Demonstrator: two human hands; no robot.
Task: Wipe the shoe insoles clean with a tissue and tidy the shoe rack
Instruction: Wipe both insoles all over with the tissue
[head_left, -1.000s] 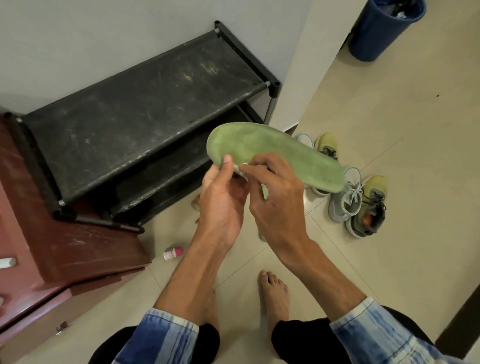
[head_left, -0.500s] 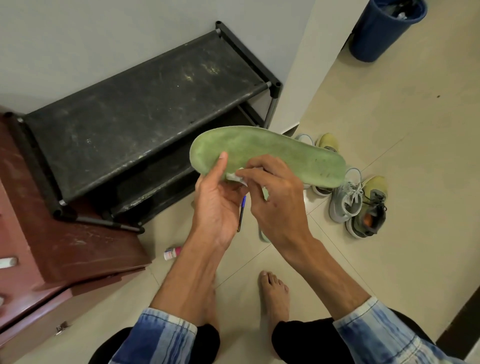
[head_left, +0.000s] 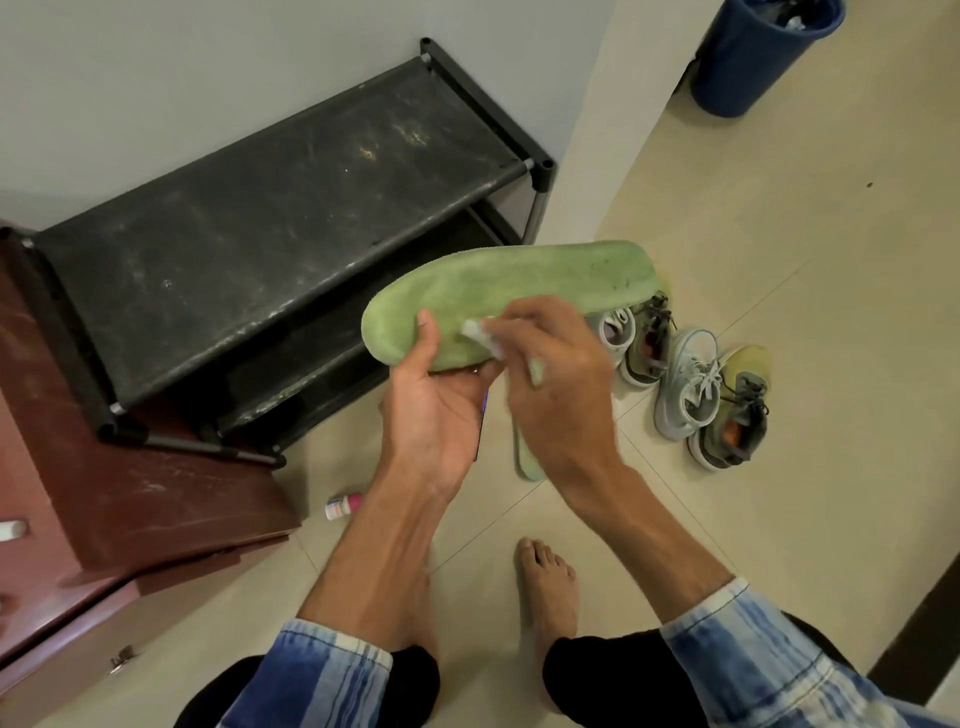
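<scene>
A dusty black rack (head_left: 270, 218) is standing against the wall in the upper left of the frame. A brown cabinet (head_left: 130, 493) is filling the lower left, its top running under the rack's near corner. A blue bin (head_left: 748, 57) is sitting on the floor at the top right. At the centre a green insole (head_left: 519, 280) is hanging in the air in front of the rack's right end. Shoes (head_left: 711, 395) are lying on the floor right of centre, just past the insole's far end. The left hand (head_left: 436, 410) is gripping the insole's near end from below, thumb pressing on its top face. The right hand (head_left: 561, 384), blurred, is arching over the insole, fingers curled and pinching a white tissue (head_left: 475, 330) against that face beside the left thumb. A second insole (head_left: 527, 462) is lying on the floor under the hands, mostly hidden. A small pink bottle (head_left: 343, 505) is lying near the cabinet's corner.
</scene>
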